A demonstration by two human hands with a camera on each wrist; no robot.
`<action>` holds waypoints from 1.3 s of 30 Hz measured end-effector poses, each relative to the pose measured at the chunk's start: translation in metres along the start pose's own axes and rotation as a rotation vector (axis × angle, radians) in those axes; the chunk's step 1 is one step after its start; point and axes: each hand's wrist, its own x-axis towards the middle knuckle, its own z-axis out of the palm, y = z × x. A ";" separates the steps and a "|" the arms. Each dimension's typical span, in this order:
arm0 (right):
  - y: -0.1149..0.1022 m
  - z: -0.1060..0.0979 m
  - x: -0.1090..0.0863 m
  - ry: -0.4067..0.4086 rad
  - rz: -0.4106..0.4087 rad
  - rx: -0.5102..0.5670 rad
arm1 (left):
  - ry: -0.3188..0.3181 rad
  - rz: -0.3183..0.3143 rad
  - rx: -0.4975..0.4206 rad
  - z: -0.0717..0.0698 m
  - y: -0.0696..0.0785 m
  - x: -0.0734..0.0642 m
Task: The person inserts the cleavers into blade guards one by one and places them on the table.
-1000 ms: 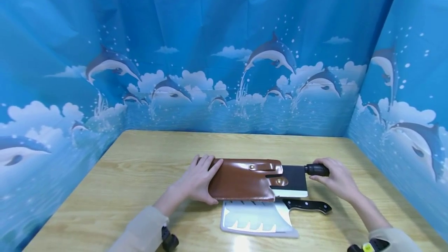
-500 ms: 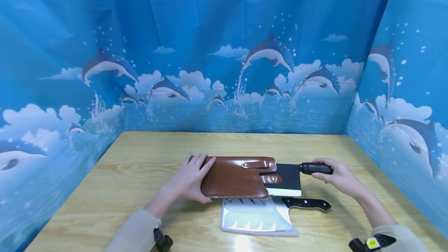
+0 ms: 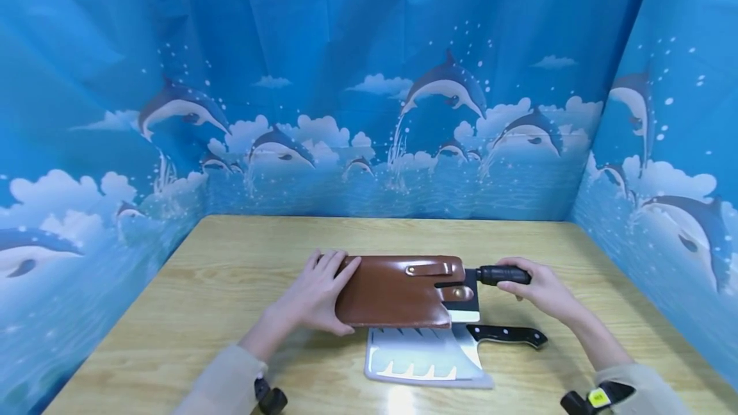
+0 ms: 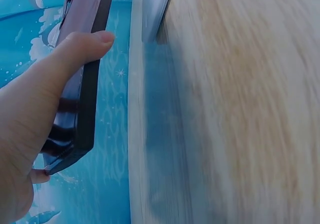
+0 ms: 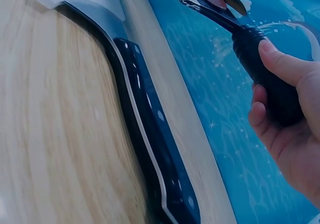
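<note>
My left hand (image 3: 316, 293) grips the closed left end of a brown leather knife sheath (image 3: 392, 290), thumb along its near edge. In the left wrist view the sheath (image 4: 90, 98) is held up off the table. A dark-bladed cleaver (image 3: 469, 303) is mostly inside the sheath; a strip of blade by the handle shows, with a bright cutting edge. My right hand (image 3: 542, 287) holds the cleaver's black handle (image 5: 265, 76), thumb on top and fingers curled beneath. The sheath's snap strap (image 3: 458, 294) lies over the exposed blade.
A second cleaver (image 3: 507, 335) with a black riveted handle lies on the wooden table (image 3: 242, 255) in front of the sheath. Its blade sits in a clear plastic guard (image 3: 412, 364). A blue dolphin-print curtain (image 3: 369, 114) encloses the back and sides.
The right hand has moved left, pushing the cleaver deeper into the sheath, so less blade shows. Sheath and left hand moved slightly left, then slightly back right. The second cleaver stays put.
</note>
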 end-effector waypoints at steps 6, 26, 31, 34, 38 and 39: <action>-0.002 0.004 0.002 -0.042 -0.070 0.075 | 0.011 0.003 0.039 0.002 0.003 0.001; -0.006 0.011 -0.001 -0.155 -0.212 0.210 | 0.022 0.010 0.048 0.003 0.011 -0.001; -0.008 0.015 0.000 -0.165 -0.241 0.254 | 0.042 0.023 0.048 0.002 0.015 -0.001; -0.010 0.015 0.000 -0.174 -0.220 0.252 | 0.043 0.023 0.049 0.002 0.017 0.001; -0.012 0.011 -0.001 -0.200 -0.183 0.231 | 0.035 0.022 0.041 0.003 0.019 0.004; -0.012 0.010 -0.002 -0.211 -0.178 0.228 | 0.030 0.022 0.040 0.003 0.019 0.004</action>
